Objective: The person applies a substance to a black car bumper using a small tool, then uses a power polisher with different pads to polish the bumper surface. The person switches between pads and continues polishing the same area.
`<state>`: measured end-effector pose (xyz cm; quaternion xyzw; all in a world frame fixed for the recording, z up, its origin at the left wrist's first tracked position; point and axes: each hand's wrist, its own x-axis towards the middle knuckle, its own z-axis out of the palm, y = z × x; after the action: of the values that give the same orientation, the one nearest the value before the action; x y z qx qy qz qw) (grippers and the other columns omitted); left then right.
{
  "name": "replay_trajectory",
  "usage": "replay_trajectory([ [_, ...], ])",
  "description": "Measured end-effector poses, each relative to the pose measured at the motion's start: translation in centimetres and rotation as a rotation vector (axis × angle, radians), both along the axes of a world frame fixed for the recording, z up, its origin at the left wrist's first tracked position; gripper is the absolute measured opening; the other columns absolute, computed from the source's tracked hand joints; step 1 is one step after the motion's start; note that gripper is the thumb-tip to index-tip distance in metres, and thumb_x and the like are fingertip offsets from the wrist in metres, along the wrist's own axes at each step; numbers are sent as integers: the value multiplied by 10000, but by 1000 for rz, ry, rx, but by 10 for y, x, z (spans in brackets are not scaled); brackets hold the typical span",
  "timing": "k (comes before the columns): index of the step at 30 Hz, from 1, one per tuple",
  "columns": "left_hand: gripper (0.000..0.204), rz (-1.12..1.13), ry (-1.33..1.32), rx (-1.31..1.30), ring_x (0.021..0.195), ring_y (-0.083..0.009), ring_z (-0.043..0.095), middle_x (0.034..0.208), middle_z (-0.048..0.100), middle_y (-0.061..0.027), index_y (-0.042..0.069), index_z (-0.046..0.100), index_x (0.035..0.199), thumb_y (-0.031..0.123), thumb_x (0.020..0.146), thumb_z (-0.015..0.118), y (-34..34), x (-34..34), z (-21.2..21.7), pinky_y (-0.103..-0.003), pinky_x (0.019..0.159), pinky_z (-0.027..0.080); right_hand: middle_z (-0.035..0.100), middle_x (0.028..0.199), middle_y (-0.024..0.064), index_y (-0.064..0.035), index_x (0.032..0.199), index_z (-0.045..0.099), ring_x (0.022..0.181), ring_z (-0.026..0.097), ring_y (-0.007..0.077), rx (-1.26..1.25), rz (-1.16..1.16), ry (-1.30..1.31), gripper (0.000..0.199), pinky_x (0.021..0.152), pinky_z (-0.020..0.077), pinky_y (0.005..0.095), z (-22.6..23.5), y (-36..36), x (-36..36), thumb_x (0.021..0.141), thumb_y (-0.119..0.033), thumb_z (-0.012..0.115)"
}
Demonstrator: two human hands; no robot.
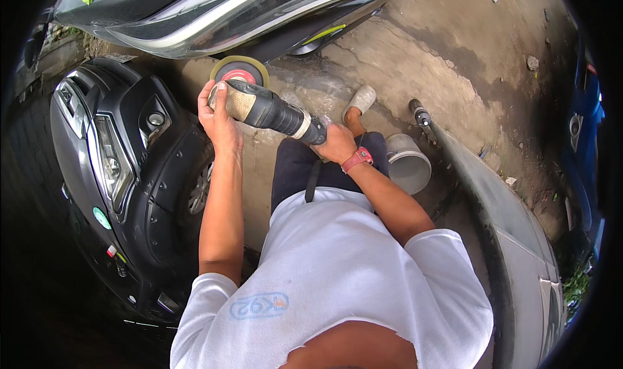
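Observation:
Both my hands hold a black corded-style rotary polisher (267, 109) across the front of my body. My left hand (222, 122) is closed around its head end, which has a worn tan covering, with the thumb on top. At the rear end my right hand (337, 144) grips the handle; a red watch is on that wrist. The polisher's round pad (261, 72), with a yellowish rim and a red centre, faces up toward me, partly hidden by the head. Just beyond the pad is the dark front of a car with a long clear headlight (220, 19).
A black car (139, 129) stands close on my left, a grey car panel (513, 220) on my right. A pale bucket (410, 168) sits by my right leg, near a dark cylindrical object (420, 114). Farther right is a blue vehicle (587, 135). The ground is rough and stained.

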<state>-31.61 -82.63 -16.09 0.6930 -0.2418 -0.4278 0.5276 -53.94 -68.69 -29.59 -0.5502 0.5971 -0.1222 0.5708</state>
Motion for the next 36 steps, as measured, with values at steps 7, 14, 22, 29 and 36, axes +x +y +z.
replay_trajectory([
  [7,568,-422,-96,-49,1273,-197,637,1389,643,-134,1,560,1466,194,1008,835,3,-106,-21,-355,1130,506,788,1118,233,-61,1342,685,1114,754,428,-15,-171,-134,549,982,581,485,-57,6,-94,862,-281,833],
  [14,612,-812,-317,-191,1337,-283,579,1398,567,-146,40,578,1460,175,937,864,-36,-217,-55,-420,1180,452,778,1240,174,-26,1358,683,1140,729,306,175,-314,-289,589,1051,548,421,-114,-8,-160,833,-219,868],
  [22,655,-1044,-485,-338,1318,-375,567,1357,574,-180,71,600,1439,263,885,891,-80,-320,-76,-473,1166,447,774,1246,138,-19,1310,704,1160,699,282,251,-514,-353,590,1085,517,424,-158,-32,-193,789,-193,919],
  [29,641,-937,-563,-347,1304,-375,583,1382,570,-184,52,578,1454,217,902,859,-73,-318,-86,-476,1157,454,795,1151,138,-14,1301,717,1058,732,281,273,-432,-340,562,1022,547,410,-167,-42,-193,807,-204,907],
  [36,586,-493,-328,-174,1317,-212,609,1416,592,-136,1,501,1493,159,1023,811,-7,-204,-49,-366,1154,478,773,1195,257,-68,1330,688,1188,697,484,-54,-393,-280,541,985,566,520,-136,10,-103,879,-337,819],
])
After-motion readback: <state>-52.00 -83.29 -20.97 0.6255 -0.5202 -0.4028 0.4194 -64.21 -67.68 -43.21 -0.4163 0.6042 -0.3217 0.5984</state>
